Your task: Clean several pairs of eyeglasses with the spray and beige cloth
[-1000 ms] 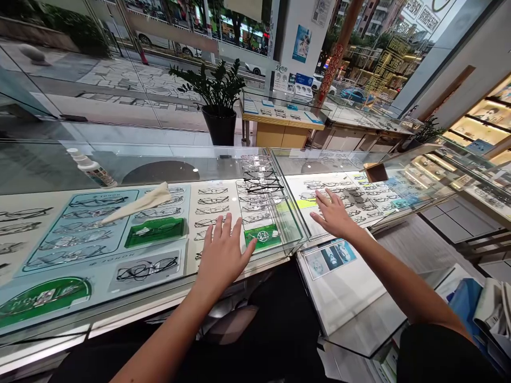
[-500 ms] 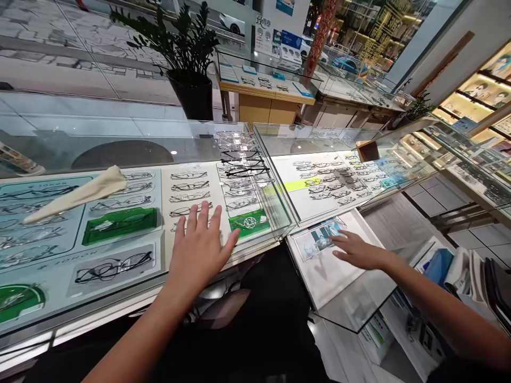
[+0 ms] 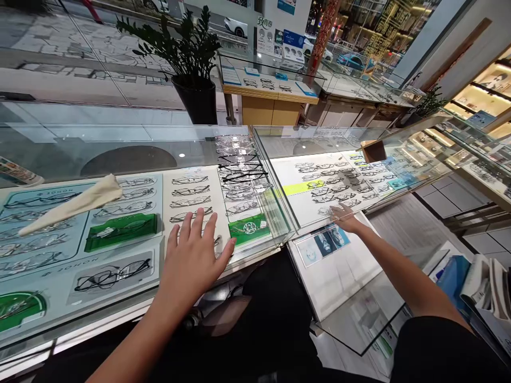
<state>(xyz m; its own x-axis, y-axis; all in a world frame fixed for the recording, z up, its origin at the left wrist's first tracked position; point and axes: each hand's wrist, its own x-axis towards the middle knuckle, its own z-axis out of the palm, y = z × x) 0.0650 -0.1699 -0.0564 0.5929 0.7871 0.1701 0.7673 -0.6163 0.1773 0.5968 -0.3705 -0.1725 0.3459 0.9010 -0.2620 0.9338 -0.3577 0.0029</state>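
My left hand (image 3: 195, 255) lies flat with its fingers spread on the glass top of the left display case (image 3: 191, 282), above rows of eyeglasses (image 3: 190, 190). It holds nothing. My right hand (image 3: 344, 217) reaches out over the front edge of the right display case, fingers stretched and holding nothing visible. Eyeglasses (image 3: 335, 186) fill the case just beyond its fingertips; whether they touch the glass I cannot tell. Below that hand, a white surface under glass (image 3: 339, 282) carries a card with blue pictures (image 3: 325, 244).
A cream cloth (image 3: 80, 205) lies on the glass at left, near a bottle (image 3: 18, 173). Green trays (image 3: 122, 232) and dark eyeglasses (image 3: 114, 274) show beneath it. A potted plant (image 3: 195, 101) stands behind. Folded items (image 3: 485, 287) stand at lower right.
My right hand has moved forward from over the picture card to the right case's front edge. My left hand stays spread on the glass, shifted slightly in view.
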